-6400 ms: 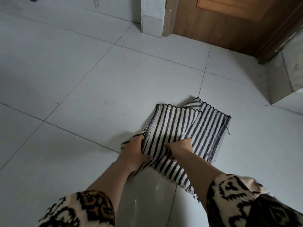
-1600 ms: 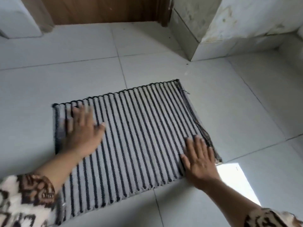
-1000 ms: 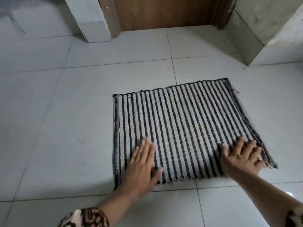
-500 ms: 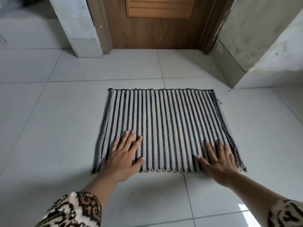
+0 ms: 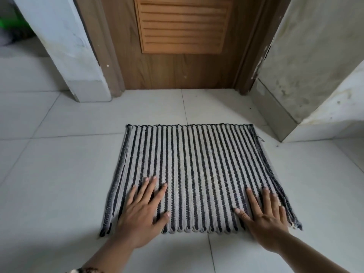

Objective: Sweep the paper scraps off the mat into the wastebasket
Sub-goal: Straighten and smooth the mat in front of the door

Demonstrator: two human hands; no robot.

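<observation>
A black-and-white striped mat point(image 5: 197, 170) lies flat on the pale tiled floor, squared up in front of a door. My left hand point(image 5: 141, 213) rests palm down on the mat's near left part, fingers spread. My right hand point(image 5: 264, 217) lies flat on the near right corner, fingers apart. Neither hand holds anything. I see no paper scraps on the mat and no wastebasket in view.
A brown wooden door point(image 5: 181, 46) with a louvred panel stands just beyond the mat. A white pillar point(image 5: 65, 52) rises at the left and a grey wall corner point(image 5: 295, 75) at the right. Pale floor tiles point(image 5: 49, 174) surround the mat.
The mat was folded in both hands, then spread flat on the floor. Over the last second my hands slid to its near edge and the view lifted toward the door.
</observation>
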